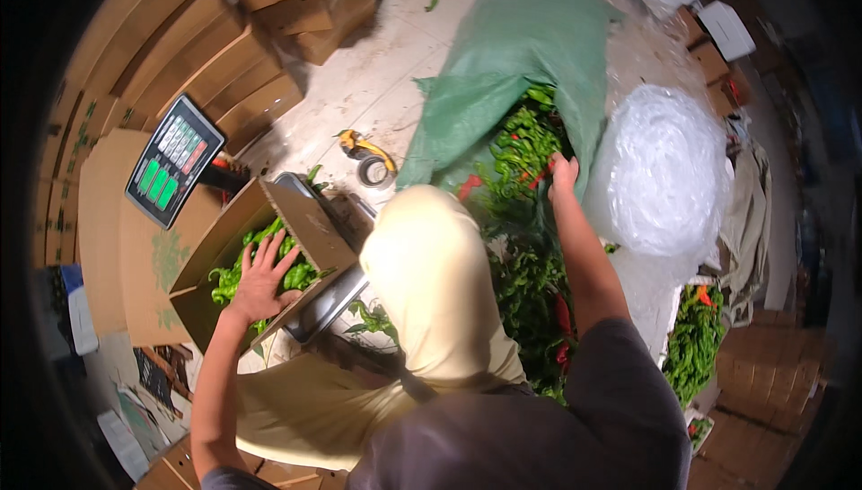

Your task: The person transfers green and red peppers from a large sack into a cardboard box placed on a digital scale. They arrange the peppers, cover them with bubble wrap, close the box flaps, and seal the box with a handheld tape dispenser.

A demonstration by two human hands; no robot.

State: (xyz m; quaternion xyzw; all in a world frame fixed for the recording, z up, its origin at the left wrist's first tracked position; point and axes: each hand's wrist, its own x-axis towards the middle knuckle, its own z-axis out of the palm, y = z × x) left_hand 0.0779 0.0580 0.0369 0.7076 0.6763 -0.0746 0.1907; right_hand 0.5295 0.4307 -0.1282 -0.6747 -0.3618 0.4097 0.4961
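My left hand (262,282) rests with fingers spread on green peppers (296,273) inside an open cardboard box (202,321). The box stands on the metal platform of a scale (330,311), whose keypad and display panel (176,161) rises behind it. On the right, my right hand (564,170) is at the mouth of a green woven sack (532,32), beside green peppers (518,146) with a few red ones; its fingers are partly hidden, so its grip is unclear. More peppers (528,294) lie between my leg and my right arm.
Cardboard boxes (222,52) are stacked at the upper left. A roll of clear plastic (663,170) stands right of the sack. A tape dispenser (367,153) lies on the floor beside a roll of tape (374,172). A white crate of peppers (693,348) is at the right.
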